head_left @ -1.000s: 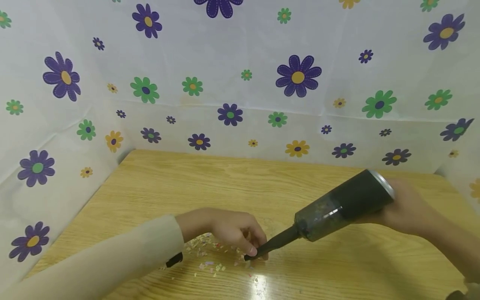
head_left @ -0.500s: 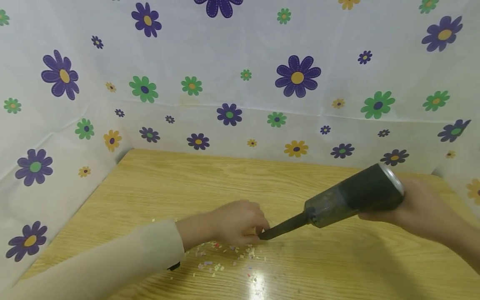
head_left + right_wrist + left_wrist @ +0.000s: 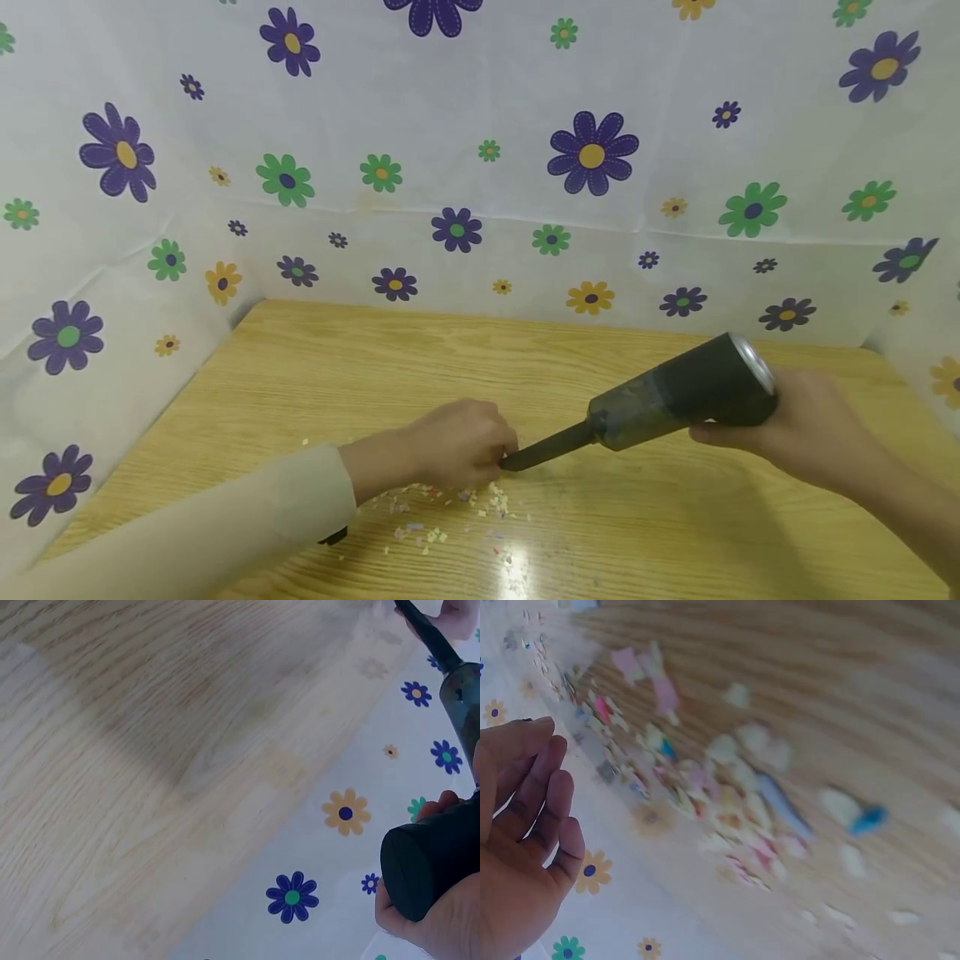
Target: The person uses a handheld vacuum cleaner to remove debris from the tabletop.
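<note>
A dark handheld vacuum cleaner, with a clear dust cup and a long narrow nozzle, slants down leftward over the wooden table. My right hand grips its handle; the right wrist view shows fingers wrapped round the dark handle. My left hand holds the nozzle's tip between thumb and curled fingers, just above the tabletop. In the left wrist view the left hand has bent fingers, and the thumb hides most of the tip. Small paper confetti lies scattered below and in front of that hand.
The wooden table meets a white cloth printed with purple, green and yellow flowers at the back and both sides. A small black object shows under the left sleeve.
The vacuum cleaner and left hand first moved away from the body, the vacuum shifting right, then both came back slightly left. Confetti earlier beneath the nozzle tip is now uncovered in front of it.
</note>
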### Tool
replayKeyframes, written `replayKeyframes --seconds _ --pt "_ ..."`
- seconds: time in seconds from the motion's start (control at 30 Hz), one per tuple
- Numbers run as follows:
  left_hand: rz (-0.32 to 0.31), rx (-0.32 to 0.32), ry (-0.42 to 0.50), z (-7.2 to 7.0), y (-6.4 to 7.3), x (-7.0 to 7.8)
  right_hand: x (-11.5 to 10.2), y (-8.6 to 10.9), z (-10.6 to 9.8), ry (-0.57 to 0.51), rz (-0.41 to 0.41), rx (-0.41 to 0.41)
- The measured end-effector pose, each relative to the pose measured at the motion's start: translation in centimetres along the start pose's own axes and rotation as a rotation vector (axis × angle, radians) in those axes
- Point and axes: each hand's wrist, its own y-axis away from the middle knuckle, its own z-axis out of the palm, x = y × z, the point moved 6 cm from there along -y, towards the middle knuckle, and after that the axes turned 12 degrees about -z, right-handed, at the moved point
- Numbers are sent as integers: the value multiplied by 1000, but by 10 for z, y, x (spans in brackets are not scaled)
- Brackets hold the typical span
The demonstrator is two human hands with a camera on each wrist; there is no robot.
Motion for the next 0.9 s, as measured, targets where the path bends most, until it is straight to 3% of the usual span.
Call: replayKeyframes --seconds 0.4,0.9 --pt "-5 -57 42 4 14 -7 -8 -6 17 -49 -18 -47" --pt "28 -62 82 2 14 6 3 -8 13 -42 -51 -47"
